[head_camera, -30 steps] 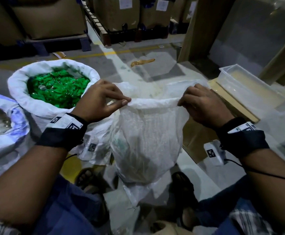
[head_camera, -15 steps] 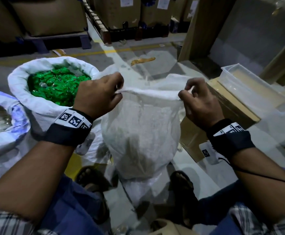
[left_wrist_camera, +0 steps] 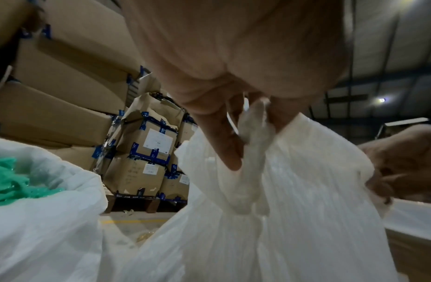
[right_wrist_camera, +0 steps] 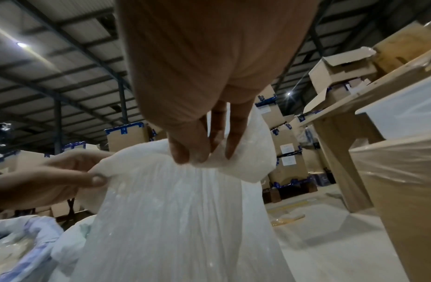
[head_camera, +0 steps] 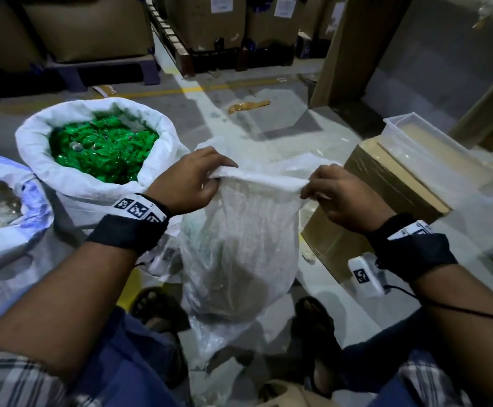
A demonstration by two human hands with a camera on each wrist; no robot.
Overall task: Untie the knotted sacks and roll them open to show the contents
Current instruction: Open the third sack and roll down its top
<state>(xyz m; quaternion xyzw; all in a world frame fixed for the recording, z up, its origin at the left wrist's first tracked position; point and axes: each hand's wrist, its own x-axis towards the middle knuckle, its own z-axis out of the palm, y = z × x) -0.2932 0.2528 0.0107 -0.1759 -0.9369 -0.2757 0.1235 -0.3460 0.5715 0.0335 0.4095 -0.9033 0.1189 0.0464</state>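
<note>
A thin white woven sack point(head_camera: 239, 248) stands on the floor between my feet, its contents dim through the cloth. My left hand point(head_camera: 192, 183) grips the near rim of its mouth at the left, fingers curled over a rolled fold point(left_wrist_camera: 255, 122). My right hand point(head_camera: 342, 195) pinches the same rim at the right point(right_wrist_camera: 200, 154). The rim point(head_camera: 263, 179) is stretched taut between the two hands. To the left stands a second white sack point(head_camera: 63, 183), rolled open and full of green wrapped pieces point(head_camera: 104, 151).
A third, bluish-white sack point(head_camera: 10, 230) lies open at the far left. A cardboard box point(head_camera: 386, 201) with a clear plastic tray point(head_camera: 433, 145) on top sits close on the right. Pallets of cartons point(head_camera: 227, 27) line the back. A wooden post point(head_camera: 351, 48) rises at the right.
Both hands have turned over the rim, folding the sack's mouth outward and down into a roll. The sack has leaned slightly away from me.
</note>
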